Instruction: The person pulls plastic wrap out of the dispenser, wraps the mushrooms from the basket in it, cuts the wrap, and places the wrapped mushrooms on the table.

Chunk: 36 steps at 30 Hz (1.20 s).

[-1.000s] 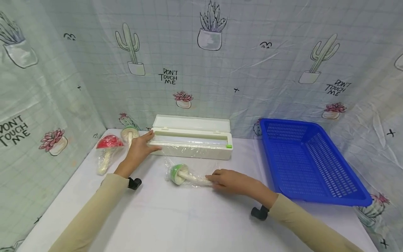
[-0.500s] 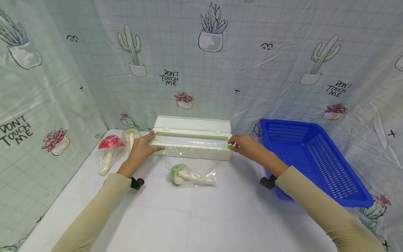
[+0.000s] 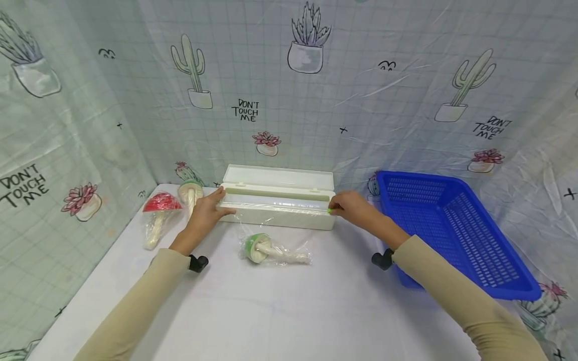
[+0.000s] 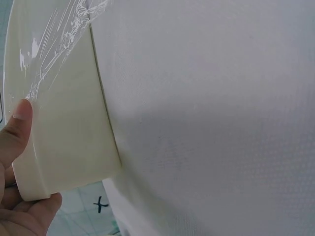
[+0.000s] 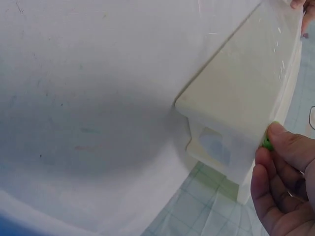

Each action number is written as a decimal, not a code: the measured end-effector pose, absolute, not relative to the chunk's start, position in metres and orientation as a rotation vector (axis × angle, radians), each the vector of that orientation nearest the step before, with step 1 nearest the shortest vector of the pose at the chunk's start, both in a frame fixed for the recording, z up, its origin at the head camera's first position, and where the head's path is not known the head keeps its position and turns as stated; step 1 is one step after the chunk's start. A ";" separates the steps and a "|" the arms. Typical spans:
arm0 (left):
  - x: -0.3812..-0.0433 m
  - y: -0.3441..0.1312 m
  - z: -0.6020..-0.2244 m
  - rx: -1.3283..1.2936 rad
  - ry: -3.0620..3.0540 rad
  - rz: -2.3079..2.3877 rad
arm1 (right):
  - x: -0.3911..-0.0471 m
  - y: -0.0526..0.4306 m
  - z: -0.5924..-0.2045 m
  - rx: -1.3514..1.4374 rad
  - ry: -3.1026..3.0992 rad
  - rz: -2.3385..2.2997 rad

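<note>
A white cling film dispenser (image 3: 284,218) lies along the back of the table with its lid up and a film roll inside. At its left end my left hand (image 3: 201,216) grips the box, the thumb on the front edge; the left wrist view shows fingers under the end wall (image 4: 69,132). My right hand (image 3: 356,211) pinches the small green slide cutter (image 5: 267,143) at the dispenser's right end. Clear film hangs over the front wall towards a green-capped toy mushroom (image 3: 257,248), which lies on its side, wrapped in film, in front of the box.
A red-capped mushroom (image 3: 161,203) in film and a second green-capped mushroom (image 3: 190,191) lie at the back left, close to my left hand. A blue plastic basket (image 3: 451,240) stands on the right, partly behind my right forearm. A patterned curtain (image 3: 280,100) hangs behind.
My right hand has let go of the wrapped mushroom's stem and moved up to the dispenser's right end, onto the green cutter. My left hand stays on the box.
</note>
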State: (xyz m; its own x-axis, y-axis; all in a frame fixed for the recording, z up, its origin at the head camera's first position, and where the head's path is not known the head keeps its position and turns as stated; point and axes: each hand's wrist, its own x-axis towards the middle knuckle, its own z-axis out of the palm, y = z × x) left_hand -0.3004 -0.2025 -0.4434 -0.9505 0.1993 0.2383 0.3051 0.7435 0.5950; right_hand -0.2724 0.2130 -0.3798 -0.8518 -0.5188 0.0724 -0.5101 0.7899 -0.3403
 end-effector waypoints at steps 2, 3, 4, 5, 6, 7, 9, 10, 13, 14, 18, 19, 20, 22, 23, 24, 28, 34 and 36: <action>-0.300 -0.202 -0.444 -0.415 -2.776 -0.994 | -0.272 0.212 -0.381 -0.868 2.959 -0.525; -0.300 -0.201 -0.444 -0.421 -2.773 -0.987 | -0.272 0.212 -0.381 -0.878 2.963 -0.512; -0.300 -0.201 -0.444 -0.421 -2.767 -0.974 | -0.273 0.211 -0.381 -0.885 2.966 -0.499; -0.300 -0.201 -0.444 -0.421 -2.762 -0.962 | -0.273 0.210 -0.381 -0.891 2.967 -0.485; -0.301 -0.201 -0.445 -0.415 -2.757 -0.958 | -0.273 0.209 -0.381 -0.899 2.965 -0.485; -0.301 -0.201 -0.445 -0.400 -2.753 -0.960 | -0.273 0.209 -0.381 -0.909 2.970 -0.484; -0.301 -0.203 -0.445 -0.363 -2.750 -0.976 | -0.274 0.208 -0.382 -0.929 2.972 -0.502; -0.302 -0.204 -0.445 -0.345 -2.749 -0.985 | -0.274 0.207 -0.382 -0.936 2.975 -0.514; -0.302 -0.207 -0.444 -0.320 -2.756 -1.014 | -0.276 0.202 -0.386 -0.985 2.967 -0.558; -0.303 -0.208 -0.444 -0.321 -2.762 -1.011 | -0.277 0.199 -0.387 -1.006 2.948 -0.576; -0.305 -0.207 -0.443 -0.358 -2.780 -0.999 | -0.280 0.185 -0.389 -1.060 2.885 -0.622; -0.306 -0.207 -0.443 -0.362 -2.784 -0.999 | -0.281 0.182 -0.389 -1.054 2.878 -0.628; -0.307 -0.206 -0.443 -0.357 -2.788 -1.003 | -0.281 0.179 -0.388 -1.047 2.879 -0.632; -0.307 -0.206 -0.444 -0.346 -2.785 -1.001 | -0.282 0.176 -0.387 -1.039 2.888 -0.628; -0.307 -0.206 -0.444 -0.338 -2.785 -1.000 | -0.281 0.175 -0.386 -1.032 2.888 -0.625; -0.307 -0.206 -0.444 -0.333 -2.784 -0.993 | -0.282 0.174 -0.386 -1.036 2.887 -0.617; -0.305 -0.208 -0.444 -0.336 -2.781 -0.963 | -0.281 0.171 -0.385 -1.059 2.875 -0.609; -0.302 -0.209 -0.443 -0.353 -2.745 -0.922 | -0.285 0.168 -0.387 -1.097 2.879 -0.615; -0.302 -0.209 -0.443 -0.349 -2.740 -0.921 | -0.287 0.167 -0.388 -1.092 2.882 -0.616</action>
